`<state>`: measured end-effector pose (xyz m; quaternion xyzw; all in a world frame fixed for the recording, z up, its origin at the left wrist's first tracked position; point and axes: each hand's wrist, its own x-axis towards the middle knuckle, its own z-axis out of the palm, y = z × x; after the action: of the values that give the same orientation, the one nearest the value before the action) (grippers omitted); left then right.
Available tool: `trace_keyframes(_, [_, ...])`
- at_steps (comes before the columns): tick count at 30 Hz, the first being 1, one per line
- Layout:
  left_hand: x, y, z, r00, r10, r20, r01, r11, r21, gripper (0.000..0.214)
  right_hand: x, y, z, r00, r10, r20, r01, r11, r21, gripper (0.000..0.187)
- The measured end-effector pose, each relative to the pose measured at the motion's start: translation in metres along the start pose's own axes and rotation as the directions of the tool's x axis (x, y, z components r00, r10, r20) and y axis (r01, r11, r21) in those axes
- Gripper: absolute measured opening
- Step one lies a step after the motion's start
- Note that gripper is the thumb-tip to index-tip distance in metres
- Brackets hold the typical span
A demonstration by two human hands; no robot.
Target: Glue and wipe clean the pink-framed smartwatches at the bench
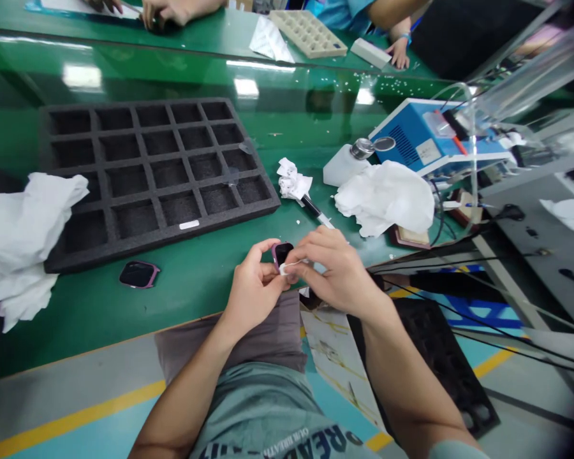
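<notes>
My left hand (254, 287) is closed around a small pink-rimmed watch body with a dark screen (282, 252), held just over the table's near edge. My right hand (332, 268) pinches a small white wipe (287, 268) against the watch body's lower edge. A second pink-rimmed watch body (139, 275) lies face up on the green table (196, 280), left of my hands. Behind it sits a black foam tray (148, 172) with several empty square pockets.
Crumpled white cloths lie at the left (23, 236) and right (387, 197). A pen-like tool (316, 211), a white dispenser bottle (347, 164) and a blue device (425, 137) with cables stand at the right. Other people's hands (172, 11) work across the far table.
</notes>
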<state>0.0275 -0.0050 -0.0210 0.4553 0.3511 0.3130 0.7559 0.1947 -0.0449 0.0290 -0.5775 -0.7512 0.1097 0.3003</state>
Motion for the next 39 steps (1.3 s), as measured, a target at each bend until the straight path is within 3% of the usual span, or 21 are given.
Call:
trace_keyframes(7, [0.002,0.002,0.0,1.0,-0.01,-0.004,0.009,1.0,-0.02,0.062,0.001,0.001,-0.003,1.0,-0.019,0.004,0.019,1.0,-0.021,0.012])
trace_keyframes(12, [0.002,-0.001,0.0,0.998,0.06,-0.03,-0.06,0.998,0.008,0.061,0.004,-0.002,0.001,0.997,-0.076,0.021,0.076,0.997,0.01,0.012])
trace_keyframes(18, [0.001,0.004,0.002,1.0,0.007,-0.011,-0.008,0.999,-0.052,0.062,0.003,0.003,-0.003,0.999,-0.046,-0.005,0.046,0.999,-0.027,0.011])
trace_keyframes(23, [0.002,0.002,0.001,0.997,0.069,-0.026,-0.069,0.997,-0.015,0.058,0.007,-0.003,0.002,0.994,-0.108,0.018,0.108,0.994,0.012,0.011])
trace_keyframes(26, [0.001,0.003,0.002,0.999,0.033,-0.006,-0.034,0.997,-0.071,0.057,0.0,0.009,-0.002,0.993,-0.116,-0.008,0.116,0.993,-0.032,0.011])
trace_keyframes(29, [-0.001,0.005,0.002,1.0,0.0,-0.004,0.0,0.995,-0.1,0.056,-0.017,0.03,-0.014,0.996,-0.043,-0.073,0.036,0.995,-0.091,0.01])
trace_keyframes(32, [-0.001,0.005,0.002,1.0,0.004,-0.016,-0.005,0.995,-0.1,0.055,-0.029,0.042,-0.022,0.99,0.025,-0.138,-0.032,0.998,-0.045,0.01])
trace_keyframes(39, [0.001,0.004,0.002,1.0,0.019,-0.021,-0.02,0.998,-0.066,0.056,-0.013,0.007,-0.003,0.981,-0.02,-0.192,0.035,0.996,0.076,0.011])
